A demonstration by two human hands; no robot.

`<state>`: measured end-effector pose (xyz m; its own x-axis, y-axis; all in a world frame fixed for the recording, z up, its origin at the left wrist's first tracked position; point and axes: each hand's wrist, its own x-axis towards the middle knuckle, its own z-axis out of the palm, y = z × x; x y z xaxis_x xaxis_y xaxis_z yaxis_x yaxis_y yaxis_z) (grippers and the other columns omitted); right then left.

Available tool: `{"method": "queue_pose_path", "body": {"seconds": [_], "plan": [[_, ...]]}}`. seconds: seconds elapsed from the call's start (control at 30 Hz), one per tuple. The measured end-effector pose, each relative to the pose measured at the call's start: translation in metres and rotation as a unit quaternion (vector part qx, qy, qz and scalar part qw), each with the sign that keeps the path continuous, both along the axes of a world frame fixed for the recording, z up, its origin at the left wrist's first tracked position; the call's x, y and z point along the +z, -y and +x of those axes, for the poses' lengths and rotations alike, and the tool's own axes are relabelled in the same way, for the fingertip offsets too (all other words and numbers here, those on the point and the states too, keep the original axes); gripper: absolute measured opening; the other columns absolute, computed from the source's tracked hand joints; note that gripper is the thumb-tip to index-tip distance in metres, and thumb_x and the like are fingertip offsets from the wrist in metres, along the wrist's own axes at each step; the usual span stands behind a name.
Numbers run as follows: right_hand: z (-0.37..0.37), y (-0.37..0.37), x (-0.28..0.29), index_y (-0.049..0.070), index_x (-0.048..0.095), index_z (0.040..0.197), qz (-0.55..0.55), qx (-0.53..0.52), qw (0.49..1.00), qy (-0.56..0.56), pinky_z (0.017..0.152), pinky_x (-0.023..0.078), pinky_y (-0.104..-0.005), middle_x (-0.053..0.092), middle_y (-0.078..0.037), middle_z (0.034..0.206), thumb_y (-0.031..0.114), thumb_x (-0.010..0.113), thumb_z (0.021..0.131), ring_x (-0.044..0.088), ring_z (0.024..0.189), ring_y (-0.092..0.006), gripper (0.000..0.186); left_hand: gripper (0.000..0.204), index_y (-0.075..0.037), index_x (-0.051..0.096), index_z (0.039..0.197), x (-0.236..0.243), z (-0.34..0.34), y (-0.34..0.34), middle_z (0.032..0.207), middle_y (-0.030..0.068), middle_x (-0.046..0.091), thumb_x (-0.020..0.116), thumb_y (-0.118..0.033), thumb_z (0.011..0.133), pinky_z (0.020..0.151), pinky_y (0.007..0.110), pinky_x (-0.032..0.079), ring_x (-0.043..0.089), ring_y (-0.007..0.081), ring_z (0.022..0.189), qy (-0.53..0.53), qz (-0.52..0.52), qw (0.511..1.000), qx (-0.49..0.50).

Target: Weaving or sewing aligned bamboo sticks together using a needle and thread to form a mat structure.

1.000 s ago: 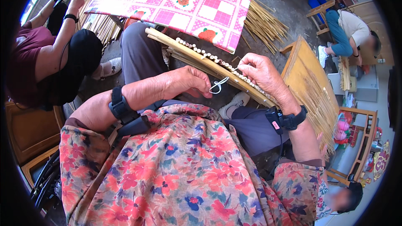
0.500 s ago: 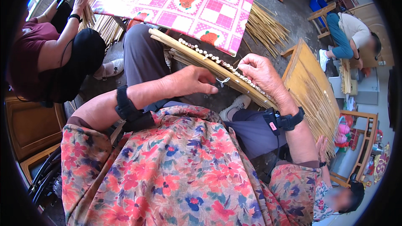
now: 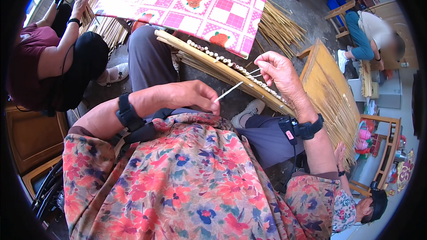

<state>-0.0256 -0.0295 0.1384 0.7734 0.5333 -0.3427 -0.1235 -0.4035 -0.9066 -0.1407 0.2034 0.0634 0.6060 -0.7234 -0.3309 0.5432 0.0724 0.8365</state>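
Across my lap runs a thick pale pole point(image 3: 195, 53) with a row of cut stalk ends point(image 3: 235, 66) lined up along its far side. My left hand point(image 3: 195, 95) is closed in a pinch on a white string point(image 3: 229, 92), drawn straight from the pole's near side toward me. On the far side, my right hand point(image 3: 280, 73) is raised just over the stalk ends. Its thumb and forefinger pinch a thin strand of white string, which leads down to the row. The remaining fingers of that hand are loosely curled.
A table with a pink checked rose-print cloth point(image 3: 178, 0) stands ahead. Loose stalks point(image 3: 280, 26) lie beyond it, and a wooden bench point(image 3: 327, 80) bearing more stalks is at right. One person point(image 3: 44, 62) handles stalks at left; others sit at right.
My left hand has moved back and down toward me, closing on the string and pulling it straight. My right hand has risen slightly with its strand.
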Motion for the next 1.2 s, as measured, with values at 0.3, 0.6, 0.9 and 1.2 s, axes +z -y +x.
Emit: {"method": "queue_pose_path", "body": {"seconds": [0.3,0.6,0.9,1.2], "plan": [[-0.001,0.001,-0.010,0.004,0.061,0.097,0.007,-0.015,0.999,-0.027,0.050,0.039,-0.0167,0.051,0.004,0.067,0.016,0.054,0.092,0.047,0.056,-0.0027,0.015,0.034,-0.004,0.052,0.127,0.062,-0.017,-0.028,0.077,0.0089,0.063,0.054,-0.012,0.093,0.064,0.026,0.050,0.060,0.0115,0.063,0.255,0.181,0.927,0.206],[0.000,-0.018,0.001,0.003,0.061,0.096,0.029,-0.065,0.997,-0.027,0.046,0.040,-0.0170,0.053,0.002,0.068,0.011,0.052,0.092,0.048,0.056,-0.0032,0.013,0.036,-0.006,0.054,0.106,0.060,0.046,0.019,0.089,0.0070,0.058,0.065,-0.011,0.072,0.087,0.041,0.041,0.058,0.0248,0.098,0.710,0.344,0.611,0.062],[0.062,0.018,0.004,-0.001,0.058,0.099,0.204,-0.258,0.944,0.008,0.052,0.049,-0.0232,0.053,-0.002,0.066,0.007,0.051,0.092,0.054,0.058,-0.0112,0.013,0.025,-0.006,0.054,0.100,0.052,0.055,0.030,0.088,0.0083,0.059,0.057,-0.006,0.076,0.081,0.038,0.046,0.060,0.0265,0.091,0.702,0.309,0.639,0.062],[0.077,-0.007,0.006,-0.001,0.050,0.100,0.407,-0.289,0.861,-0.101,0.046,0.034,-0.0229,0.044,-0.003,0.062,0.008,0.049,0.094,0.042,0.055,-0.0121,0.011,0.033,-0.008,0.054,0.104,0.053,0.056,0.039,0.089,0.0068,0.060,0.065,-0.010,0.073,0.074,0.037,0.046,0.060,0.0242,0.084,0.711,0.330,0.620,0.028]]}}
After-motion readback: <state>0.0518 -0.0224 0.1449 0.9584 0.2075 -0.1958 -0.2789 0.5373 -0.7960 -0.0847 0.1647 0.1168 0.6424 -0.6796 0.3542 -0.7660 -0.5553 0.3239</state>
